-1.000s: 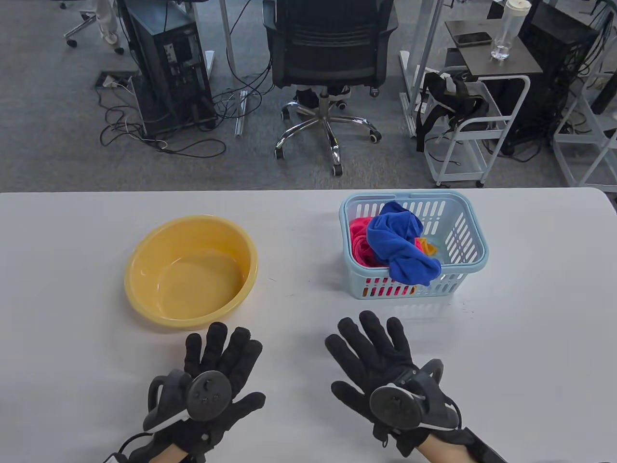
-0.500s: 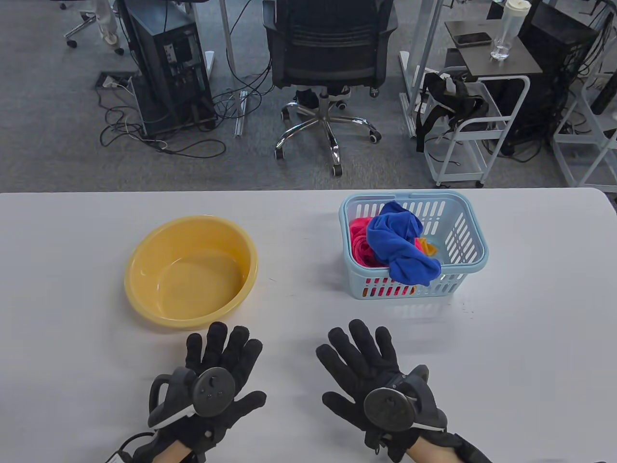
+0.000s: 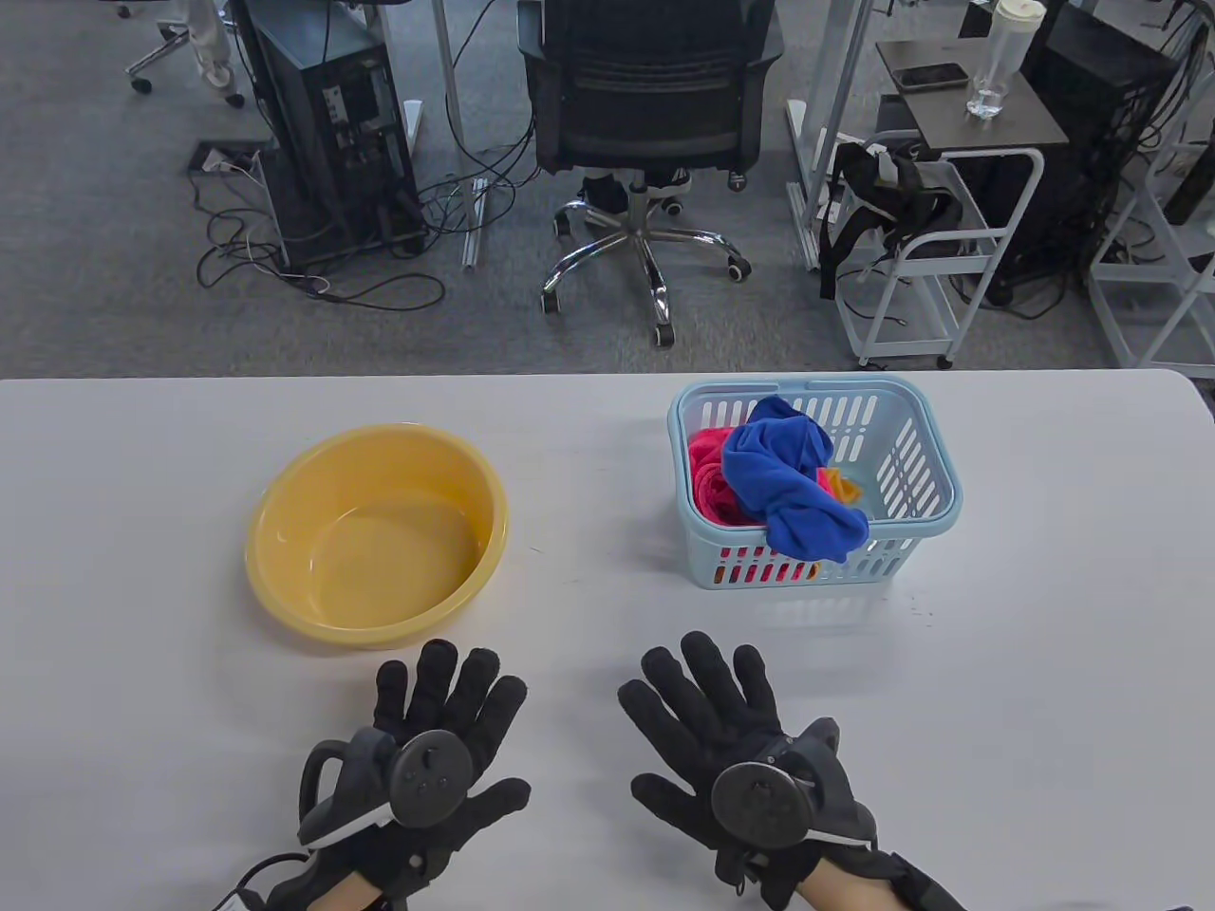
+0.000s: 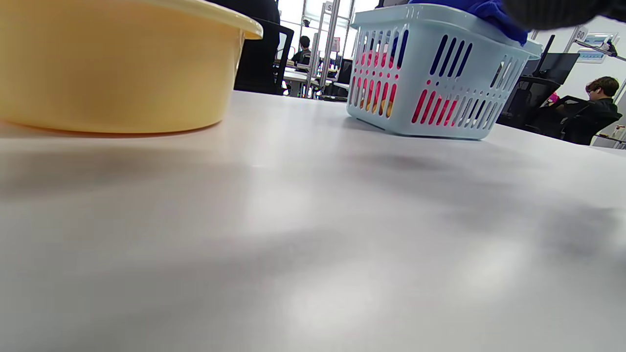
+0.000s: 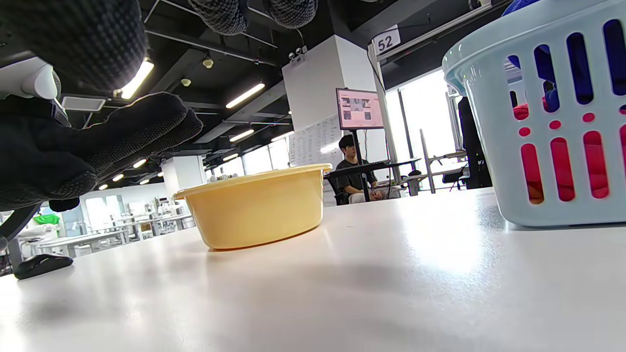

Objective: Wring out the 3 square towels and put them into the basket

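While towels fill the basket [image 3: 925, 446] beyond, both hands, left [image 3: 427, 759] and right [image 3: 731, 750], flat on the table [image 3: 1044, 664], fingers spread, holding nothing.

In the right wrist view, a small white sign [image 5: 385, 42] hanging near the white pillar [image 5: 332, 98] reads "52" in dark digits. In the left wrist view, a small white sign [image 4: 581, 33] at the upper right, beside a post, reads "60". A monitor [image 5: 358, 108] on a stand in the right wrist view shows a picture with writing too small to read, and the sheets pinned to the pillar below it are too blurred to read. The table view shows no readable text.
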### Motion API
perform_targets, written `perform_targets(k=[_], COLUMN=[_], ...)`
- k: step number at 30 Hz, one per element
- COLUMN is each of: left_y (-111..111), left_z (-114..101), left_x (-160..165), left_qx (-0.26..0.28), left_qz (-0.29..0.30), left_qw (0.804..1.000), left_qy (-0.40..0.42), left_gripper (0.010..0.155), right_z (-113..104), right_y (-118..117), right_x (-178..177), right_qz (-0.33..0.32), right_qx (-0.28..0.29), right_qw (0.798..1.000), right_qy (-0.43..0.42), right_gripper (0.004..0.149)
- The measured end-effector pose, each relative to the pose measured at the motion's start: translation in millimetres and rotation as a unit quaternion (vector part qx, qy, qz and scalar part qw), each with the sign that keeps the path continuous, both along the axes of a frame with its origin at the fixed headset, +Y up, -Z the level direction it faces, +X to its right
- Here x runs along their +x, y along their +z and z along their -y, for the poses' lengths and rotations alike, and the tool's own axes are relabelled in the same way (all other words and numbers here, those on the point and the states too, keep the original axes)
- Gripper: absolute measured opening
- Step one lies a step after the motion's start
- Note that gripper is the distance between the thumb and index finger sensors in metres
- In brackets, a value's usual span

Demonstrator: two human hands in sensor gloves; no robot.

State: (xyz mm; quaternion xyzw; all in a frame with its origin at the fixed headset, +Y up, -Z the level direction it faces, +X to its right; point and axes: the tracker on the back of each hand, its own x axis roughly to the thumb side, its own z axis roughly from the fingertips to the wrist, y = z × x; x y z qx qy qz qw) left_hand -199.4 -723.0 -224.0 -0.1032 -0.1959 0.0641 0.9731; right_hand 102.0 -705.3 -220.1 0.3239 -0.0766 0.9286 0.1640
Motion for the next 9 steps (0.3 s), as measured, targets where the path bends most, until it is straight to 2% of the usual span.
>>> perform_targets(k=[9], left_y=[-0.2], left_z=[-0.1], left_x=[-0.7], left_qx=[-0.001], left_qz=[-0.002], left_qw=[1.000], left_qy=[-0.003], left_gripper=[0.088], right_z=[-0.6], right_y=[0.6], right_x=[0.1], right_qz=[0.000], right_qx=[-0.006], right_qw=[1.000], right_qy=[-0.002], right_gripper=[0.080])
